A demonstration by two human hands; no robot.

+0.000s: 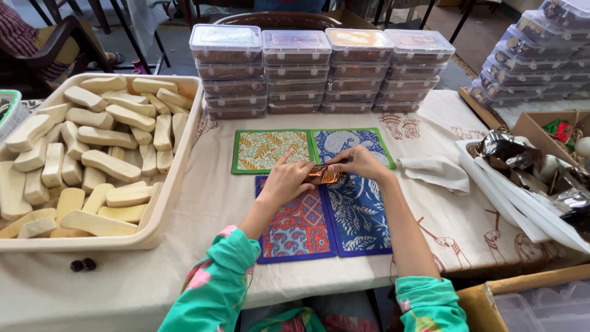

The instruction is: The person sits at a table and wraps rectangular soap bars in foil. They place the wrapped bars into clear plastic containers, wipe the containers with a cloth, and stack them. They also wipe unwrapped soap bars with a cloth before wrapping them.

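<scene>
Seen from the head camera, a person in green floral sleeves works at a cloth-covered table point(184, 209). Both hands meet over a small copper-coloured foil packet point(322, 176): the left hand point(287, 181) pinches its left end, index finger raised, while the right hand point(358, 163) grips its right end from above, so the packet sits between the two sets of fingertips, pressed low over the work surface. It is held just above four printed fabric mats point(319, 184), laid edge to edge as what looks like a clean pad for the handling.

To the left, a shallow cream tray point(175, 178) is heaped with pale wooden blocks point(92, 154), and two dark round beads point(83, 265) lie on the cloth near its front corner. Behind the mats stand stacks of clear lidded boxes point(319, 71), with more stacks point(541, 52) at far right. A folded white cloth point(433, 171) lies just right of the hands; beyond it a white tray point(498, 190) holds crumpled dark foil wrappers point(510, 154), within easy reach of the right hand. A cardboard box point(491, 295) shows at bottom right.
</scene>
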